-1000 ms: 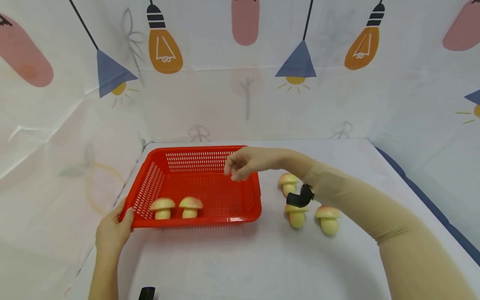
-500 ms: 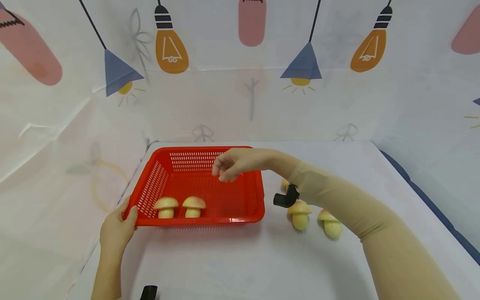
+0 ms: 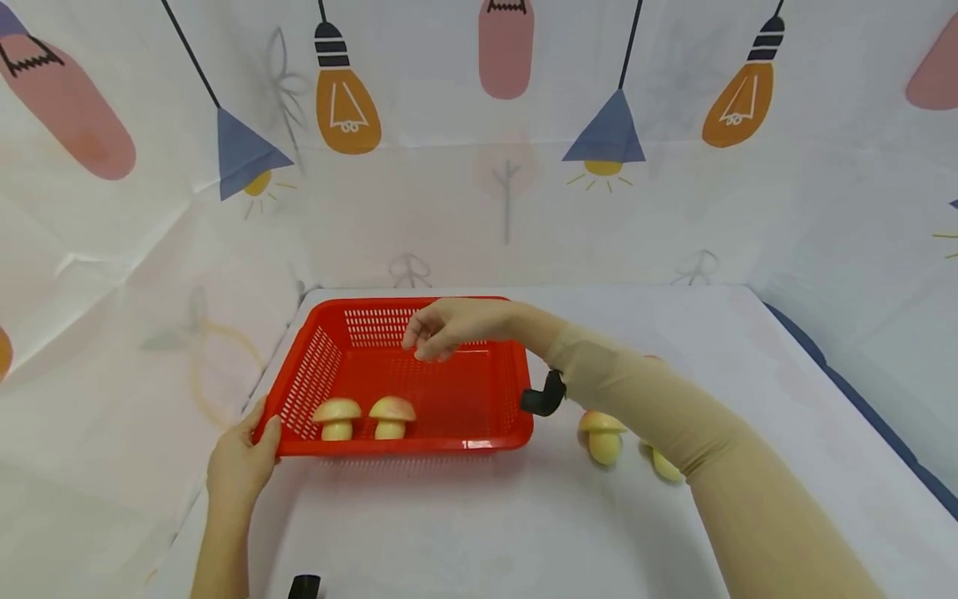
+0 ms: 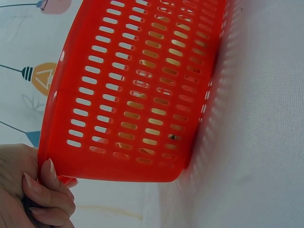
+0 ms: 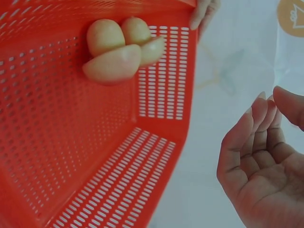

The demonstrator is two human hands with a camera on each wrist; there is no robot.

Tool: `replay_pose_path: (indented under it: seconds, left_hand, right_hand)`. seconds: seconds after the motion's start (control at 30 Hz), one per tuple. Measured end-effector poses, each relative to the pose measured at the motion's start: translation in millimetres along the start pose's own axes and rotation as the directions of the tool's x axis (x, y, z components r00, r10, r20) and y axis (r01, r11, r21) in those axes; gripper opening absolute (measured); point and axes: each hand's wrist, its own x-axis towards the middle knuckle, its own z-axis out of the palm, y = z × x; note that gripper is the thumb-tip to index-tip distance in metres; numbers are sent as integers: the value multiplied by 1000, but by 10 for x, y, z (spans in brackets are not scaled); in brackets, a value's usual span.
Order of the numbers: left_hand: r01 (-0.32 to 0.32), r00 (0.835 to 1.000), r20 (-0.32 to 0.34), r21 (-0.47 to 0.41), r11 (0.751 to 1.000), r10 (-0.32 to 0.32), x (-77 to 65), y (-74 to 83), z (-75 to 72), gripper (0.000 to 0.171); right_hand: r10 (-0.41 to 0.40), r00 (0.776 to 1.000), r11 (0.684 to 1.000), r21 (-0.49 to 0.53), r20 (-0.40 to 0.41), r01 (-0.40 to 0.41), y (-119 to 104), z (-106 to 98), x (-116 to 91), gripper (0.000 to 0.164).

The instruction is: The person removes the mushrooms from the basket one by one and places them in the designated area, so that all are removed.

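Observation:
A red plastic basket (image 3: pixel 449 445) with slotted walls stands on the table. My left hand (image 3: pixel 241 462) grips its near left corner, thumb over the rim; the left wrist view shows the fingers curled at that rim. Two toy mushrooms, a left one (image 3: pixel 337 416) and a right one (image 3: pixel 392 416), stand inside along the near wall, pale yellow with rounded caps. Above the basket hangs my right hand (image 3: pixel 449 326), fingers loosely bent around an unfilled palm (image 5: pixel 270 180). On the table to the right lie a mushroom (image 3: pixel 602 437) and another (image 3: pixel 664 464) partly covered by my sleeve.
A sliver of a further mushroom cap (image 3: pixel 653 358) shows behind the right sleeve (image 3: pixel 644 391). Black wrist mounts show, one at the right wrist (image 3: pixel 544 395). The white table (image 3: pixel 479 532) ends at a printed cloth backdrop (image 3: pixel 449 208) behind and at the left.
My right hand has moved left over the basket, its sleeve now covering more of the mushrooms on the table. The left hand keeps its grip on the basket; the whole head view has shifted slightly.

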Motion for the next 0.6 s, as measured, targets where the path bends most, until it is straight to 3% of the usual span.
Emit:
replay_pose_path:
  seconds: [0.6]
  left_hand:
    - [-38,998,-46,-9,999,37,0,-19,19,49]
  right_hand:
    - [22,999,999,38,-32,-21,114,-17,330,22]
